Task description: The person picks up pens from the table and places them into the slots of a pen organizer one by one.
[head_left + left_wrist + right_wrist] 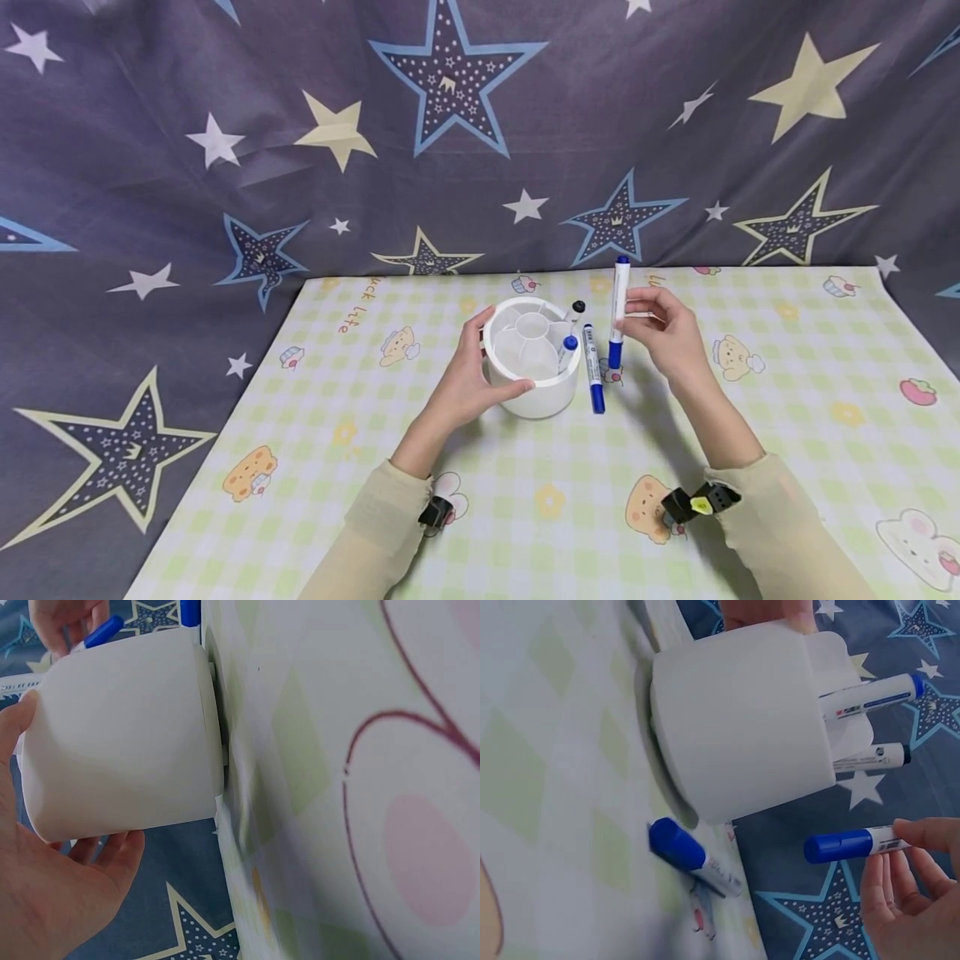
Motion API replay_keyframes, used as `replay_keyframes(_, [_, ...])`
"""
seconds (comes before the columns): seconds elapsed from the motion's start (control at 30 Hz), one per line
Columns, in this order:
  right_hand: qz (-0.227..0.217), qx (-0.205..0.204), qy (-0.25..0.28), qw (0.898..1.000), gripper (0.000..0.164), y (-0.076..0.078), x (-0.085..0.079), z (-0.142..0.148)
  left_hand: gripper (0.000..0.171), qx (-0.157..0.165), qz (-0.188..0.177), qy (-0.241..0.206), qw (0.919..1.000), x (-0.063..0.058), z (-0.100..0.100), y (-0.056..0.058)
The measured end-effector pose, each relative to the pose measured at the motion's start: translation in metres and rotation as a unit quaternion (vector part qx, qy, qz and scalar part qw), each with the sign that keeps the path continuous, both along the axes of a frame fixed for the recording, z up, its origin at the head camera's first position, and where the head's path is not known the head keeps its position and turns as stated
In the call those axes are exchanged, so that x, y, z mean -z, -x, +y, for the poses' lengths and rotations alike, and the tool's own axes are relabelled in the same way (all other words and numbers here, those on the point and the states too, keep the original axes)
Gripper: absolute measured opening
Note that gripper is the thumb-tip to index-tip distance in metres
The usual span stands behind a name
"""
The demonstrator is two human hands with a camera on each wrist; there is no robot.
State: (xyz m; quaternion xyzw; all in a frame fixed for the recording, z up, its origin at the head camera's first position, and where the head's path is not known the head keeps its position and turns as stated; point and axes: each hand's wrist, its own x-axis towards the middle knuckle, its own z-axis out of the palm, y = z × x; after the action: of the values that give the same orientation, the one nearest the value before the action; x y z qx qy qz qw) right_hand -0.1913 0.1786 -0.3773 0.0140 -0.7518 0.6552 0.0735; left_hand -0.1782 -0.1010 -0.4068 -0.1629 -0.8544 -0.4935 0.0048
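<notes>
A white round pen holder (538,402) with several compartments stands upright on the table. My left hand (463,385) grips it from the left, thumb on the near side and fingers round the far side. Inside, on its right, are a blue-ended marker (870,697) and a black-ended marker (874,757). To the right of the holder, my right hand (667,337) pinches a white-and-blue marker (619,304) between thumb and fingers, nearly upright with its blue cap down. Another blue-capped marker (592,367) lies on the table between the holder and that hand.
A pale green checked tablecloth (810,367) with cartoon prints covers the table. Behind it hangs a dark curtain (262,83) with star patterns. Each wrist wears a small black camera, the right one (701,502) with a yellow-green tag.
</notes>
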Motion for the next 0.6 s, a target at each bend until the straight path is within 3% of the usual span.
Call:
replay_keyframes(0.27, [0.046,0.014,0.008,0.999,0.032,-0.004,-0.013,-0.005,0.110,0.001,-0.003,-0.001,1.0000,-0.001,0.000,0.000])
replay_keyframes(0.6, [0.097,0.002,0.062,0.993,0.035,-0.009,-0.031,-0.011,0.110,-0.001,-0.003,0.002,1.0000,-0.001,0.000,0.000])
